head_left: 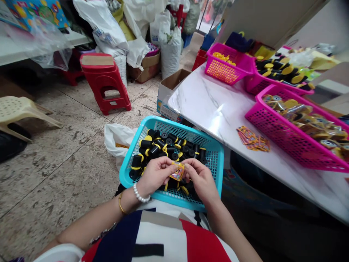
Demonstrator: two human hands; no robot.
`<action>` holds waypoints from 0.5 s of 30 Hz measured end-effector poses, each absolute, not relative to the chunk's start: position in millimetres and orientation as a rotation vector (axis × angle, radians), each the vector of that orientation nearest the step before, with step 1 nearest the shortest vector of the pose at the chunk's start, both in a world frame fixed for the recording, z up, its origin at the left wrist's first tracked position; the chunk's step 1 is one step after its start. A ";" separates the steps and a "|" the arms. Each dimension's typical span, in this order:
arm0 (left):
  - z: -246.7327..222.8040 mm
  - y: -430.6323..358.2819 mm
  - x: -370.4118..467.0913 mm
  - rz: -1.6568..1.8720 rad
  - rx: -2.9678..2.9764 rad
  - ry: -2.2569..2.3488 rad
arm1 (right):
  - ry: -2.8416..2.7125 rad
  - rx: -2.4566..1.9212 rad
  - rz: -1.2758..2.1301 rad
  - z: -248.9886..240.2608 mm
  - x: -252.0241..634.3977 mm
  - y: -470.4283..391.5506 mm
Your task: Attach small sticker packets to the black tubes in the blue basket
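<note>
Between my two hands is a small yellow printed packet (pixel 177 171), its colourful face turned up. My left hand (pixel 155 175) pinches its left side with thumb and fingers. On its right edge, the thumb and fingertips of my right hand (pixel 200 178) close in a pinch. Both hands are over a turquoise plastic basket (pixel 128 160) on my lap. Several black cylindrical pieces with yellow rims (pixel 154 149) lie jumbled in the basket; my hands hide some of them.
On the white marbled table (pixel 199 98) at right lie several printed packets (pixel 252 139). Pink baskets (pixel 297 145) there hold wrapped yellow items, black-and-yellow pieces and small yellow parts. A red stool (pixel 105 82), a cardboard box (pixel 171 85) and white sacks (pixel 170 47) stand on the floor.
</note>
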State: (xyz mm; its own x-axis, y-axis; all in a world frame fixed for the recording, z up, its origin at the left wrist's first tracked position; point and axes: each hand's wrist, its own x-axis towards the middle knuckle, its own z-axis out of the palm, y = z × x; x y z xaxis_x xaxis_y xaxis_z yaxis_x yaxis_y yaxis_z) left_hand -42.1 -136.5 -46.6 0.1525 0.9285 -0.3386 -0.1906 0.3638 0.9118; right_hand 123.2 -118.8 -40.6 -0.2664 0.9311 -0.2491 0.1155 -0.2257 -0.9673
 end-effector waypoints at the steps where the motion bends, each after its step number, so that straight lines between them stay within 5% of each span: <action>1: -47.4 -136.9 -41.1 0.982 0.847 1.150 | -1.316 -1.297 1.613 -43.9 120.4 -121.4; 15: -43.8 -149.1 -42.6 1.256 1.123 1.307 | -1.461 -1.388 1.206 -61.7 112.3 -132.9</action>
State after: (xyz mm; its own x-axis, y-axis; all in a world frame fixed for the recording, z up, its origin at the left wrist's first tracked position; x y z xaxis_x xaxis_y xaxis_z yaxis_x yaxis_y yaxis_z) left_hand -42.6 -149.1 -43.8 -0.1073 0.9933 -0.0437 -0.0038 0.0436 0.9990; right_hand 112.3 -132.9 -61.7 -0.1070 0.9915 -0.0735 0.2598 -0.0435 -0.9647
